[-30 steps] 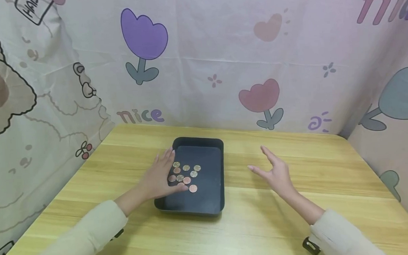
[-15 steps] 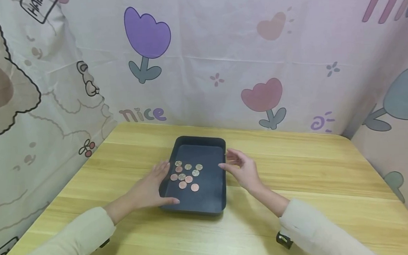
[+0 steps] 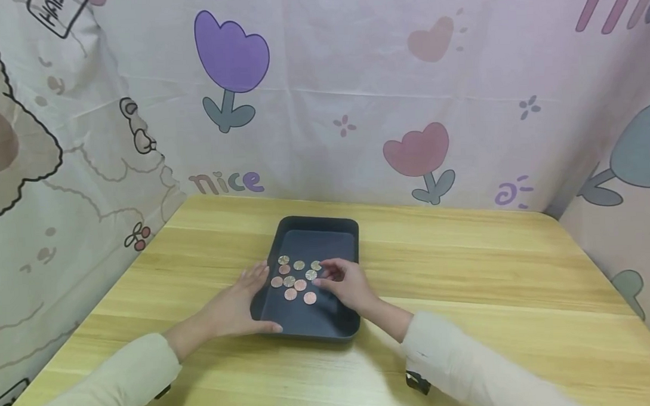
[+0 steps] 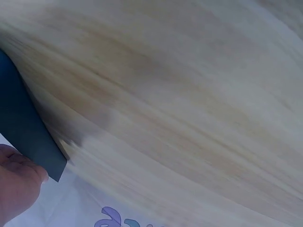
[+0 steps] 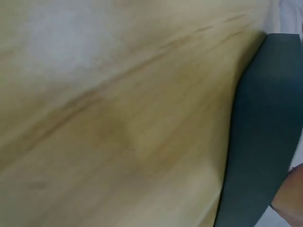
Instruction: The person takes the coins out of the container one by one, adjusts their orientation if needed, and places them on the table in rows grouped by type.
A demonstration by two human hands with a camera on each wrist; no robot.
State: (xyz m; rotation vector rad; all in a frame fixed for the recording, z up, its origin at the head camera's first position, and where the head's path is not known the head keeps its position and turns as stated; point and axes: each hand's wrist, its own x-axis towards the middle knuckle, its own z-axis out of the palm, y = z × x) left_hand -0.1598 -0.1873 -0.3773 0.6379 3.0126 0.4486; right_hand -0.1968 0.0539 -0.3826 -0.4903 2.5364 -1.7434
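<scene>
A dark rectangular tray lies on the wooden table, with several copper- and brass-coloured coins spread over its floor. My left hand rests at the tray's left side, fingers extended along the rim and thumb spread toward the near-left corner. My right hand reaches over the right rim into the tray. Its thumb and index fingertips stand a little apart, beside two brass-coloured coins; whether they touch a coin is hard to tell. In the left wrist view, fingers of the left hand show beside the tray wall.
The wooden table extends on both sides of the tray. A printed cloth with flowers and lettering hangs behind it and at the sides. In the right wrist view the tray's outer wall stands at the right.
My right hand has moved left from over the table, across the rim and down to the coins, its fingers drawing closer together. My left hand has shifted slightly left, off the coins.
</scene>
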